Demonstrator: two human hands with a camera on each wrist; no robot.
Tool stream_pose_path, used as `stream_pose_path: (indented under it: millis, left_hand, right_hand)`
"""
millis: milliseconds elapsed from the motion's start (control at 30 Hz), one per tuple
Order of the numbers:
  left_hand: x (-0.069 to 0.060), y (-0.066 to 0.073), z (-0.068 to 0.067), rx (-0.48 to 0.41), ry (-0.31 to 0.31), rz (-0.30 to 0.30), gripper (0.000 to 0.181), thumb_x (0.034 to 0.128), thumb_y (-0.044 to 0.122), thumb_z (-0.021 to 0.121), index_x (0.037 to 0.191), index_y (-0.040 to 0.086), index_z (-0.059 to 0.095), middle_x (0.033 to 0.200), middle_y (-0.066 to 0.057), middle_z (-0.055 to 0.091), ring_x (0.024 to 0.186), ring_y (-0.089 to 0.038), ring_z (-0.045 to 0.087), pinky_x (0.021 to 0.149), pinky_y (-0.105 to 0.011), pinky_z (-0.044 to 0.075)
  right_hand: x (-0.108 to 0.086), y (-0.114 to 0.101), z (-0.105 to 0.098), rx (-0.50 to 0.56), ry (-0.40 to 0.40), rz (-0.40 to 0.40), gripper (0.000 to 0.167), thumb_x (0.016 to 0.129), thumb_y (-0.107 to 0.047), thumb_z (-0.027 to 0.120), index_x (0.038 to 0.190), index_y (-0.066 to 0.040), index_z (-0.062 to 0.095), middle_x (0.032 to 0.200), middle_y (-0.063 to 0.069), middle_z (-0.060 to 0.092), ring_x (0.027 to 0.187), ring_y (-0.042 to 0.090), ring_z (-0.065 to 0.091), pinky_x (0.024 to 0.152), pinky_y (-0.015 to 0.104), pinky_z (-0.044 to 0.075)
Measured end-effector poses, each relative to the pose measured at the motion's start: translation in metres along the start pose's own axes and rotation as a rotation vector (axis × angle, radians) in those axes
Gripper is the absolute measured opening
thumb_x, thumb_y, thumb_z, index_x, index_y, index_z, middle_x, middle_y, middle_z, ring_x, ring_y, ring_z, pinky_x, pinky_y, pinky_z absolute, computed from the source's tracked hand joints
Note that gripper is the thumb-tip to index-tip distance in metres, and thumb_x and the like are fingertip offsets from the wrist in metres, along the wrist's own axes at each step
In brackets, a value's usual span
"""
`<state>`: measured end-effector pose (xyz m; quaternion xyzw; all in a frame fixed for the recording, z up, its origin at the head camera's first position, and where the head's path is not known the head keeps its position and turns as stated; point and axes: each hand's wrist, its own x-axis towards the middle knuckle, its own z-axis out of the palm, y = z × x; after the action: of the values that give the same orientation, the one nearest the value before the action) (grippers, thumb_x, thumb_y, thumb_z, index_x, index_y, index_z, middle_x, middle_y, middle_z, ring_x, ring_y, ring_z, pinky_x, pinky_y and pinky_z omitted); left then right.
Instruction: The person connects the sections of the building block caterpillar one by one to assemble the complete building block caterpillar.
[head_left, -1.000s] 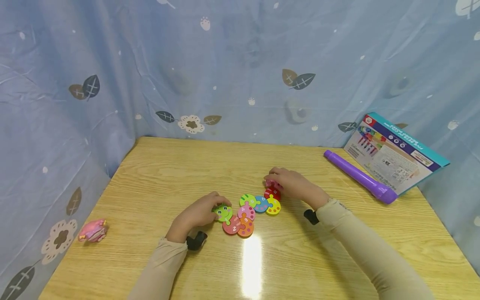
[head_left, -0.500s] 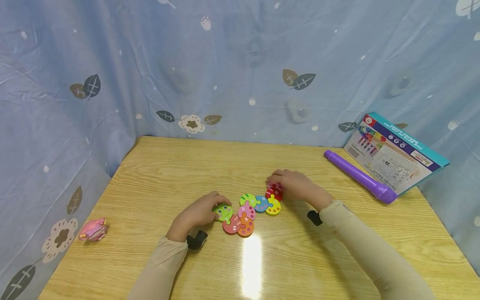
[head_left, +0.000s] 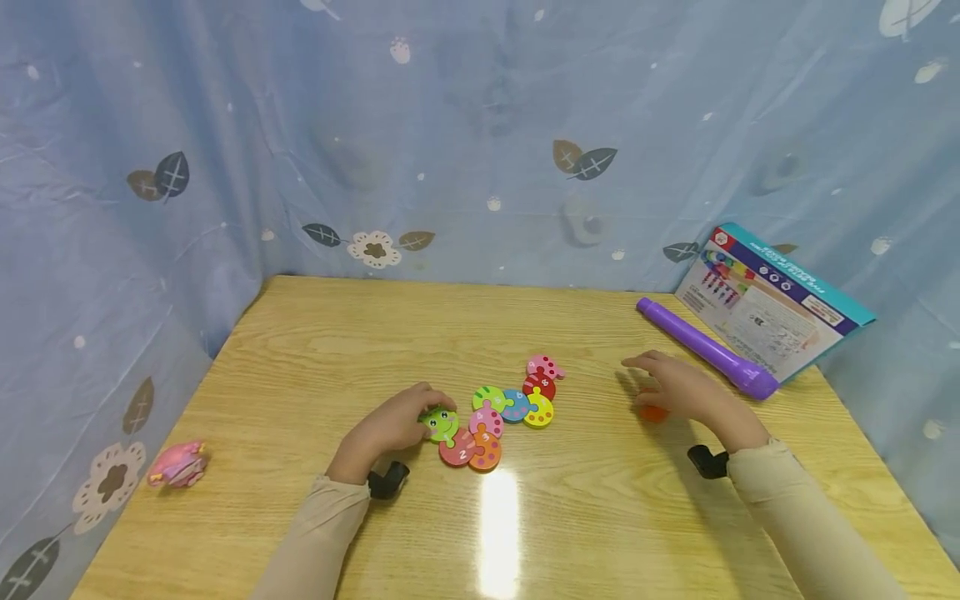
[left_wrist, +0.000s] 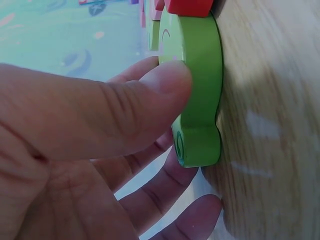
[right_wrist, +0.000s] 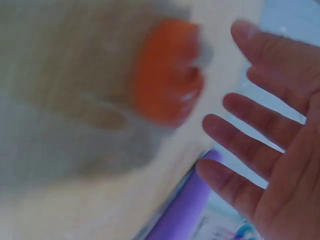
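A caterpillar puzzle of joined, numbered wooden pieces (head_left: 516,406) lies in a zigzag on the table. At its left end, my left hand (head_left: 392,421) holds the green smiling head piece (head_left: 442,424) between thumb and fingers. The left wrist view shows the thumb across the green piece (left_wrist: 202,75), which rests on the wood. My right hand (head_left: 678,387) is held over the table on the right, fingers spread and holding nothing. Just beneath and beside it lies a loose orange piece (head_left: 652,407); in the right wrist view this orange piece (right_wrist: 167,75) is blurred, apart from the fingers.
A purple toy microphone (head_left: 705,346) lies at the back right, against a leaning printed box (head_left: 765,304). A small pink toy (head_left: 178,464) sits at the table's left edge. Blue patterned cloth (head_left: 450,125) hangs behind the table.
My right hand has left the pink and red tail pieces and moved right, uncovering the pink piece and coming to the orange one. My left hand stays at the green head piece.
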<state>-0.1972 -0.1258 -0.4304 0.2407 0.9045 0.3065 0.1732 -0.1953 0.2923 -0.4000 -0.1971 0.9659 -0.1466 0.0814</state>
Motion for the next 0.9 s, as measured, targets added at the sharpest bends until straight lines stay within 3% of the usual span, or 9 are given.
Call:
stream_pose_path:
  millis: [167,433,633,900]
  left_hand:
    - [-0.001,-0.001,-0.001,0.0,0.002,-0.001,0.042,0.0767,-0.009,0.061,0.11,0.017,0.064,0.105,-0.001,0.052,0.098,-0.018,0.05,0.086,-0.038,0.041]
    - [0.0,-0.001,0.0,0.002,0.007,0.018,0.042,0.0757,-0.01,0.061,0.109,0.014,0.065,0.105,-0.003,0.053,0.095,-0.019,0.05,0.084,-0.038,0.041]
    - [-0.001,0.001,0.0,0.005,0.01,0.008,0.043,0.0748,-0.011,0.061,0.109,0.015,0.065,0.104,-0.002,0.053,0.092,-0.018,0.049,0.083,-0.037,0.041]
    - [-0.002,0.001,-0.001,-0.006,0.01,0.025,0.043,0.0743,-0.012,0.06,0.109,0.013,0.065,0.104,-0.004,0.053,0.093,-0.019,0.049,0.083,-0.038,0.04]
  right_hand:
    - [-0.016,0.013,0.013,0.034,-0.034,0.059,0.066,0.075,-0.029,0.075,0.126,0.005,0.05,0.116,0.023,0.052,0.099,0.035,0.053,0.084,0.051,0.042]
    - [-0.02,0.013,0.022,0.007,0.036,0.036,0.046,0.073,-0.019,0.076,0.112,0.0,0.06,0.098,0.011,0.056,0.084,0.023,0.054,0.076,0.045,0.046]
    - [-0.001,0.0,0.026,-0.021,0.093,0.001,0.046,0.074,-0.015,0.075,0.112,0.004,0.059,0.097,0.011,0.056,0.085,0.023,0.056,0.076,0.043,0.047]
    - [0.036,-0.037,0.027,0.023,0.088,-0.025,0.054,0.077,-0.015,0.073,0.121,0.006,0.05,0.105,0.015,0.056,0.093,0.026,0.057,0.081,0.043,0.047]
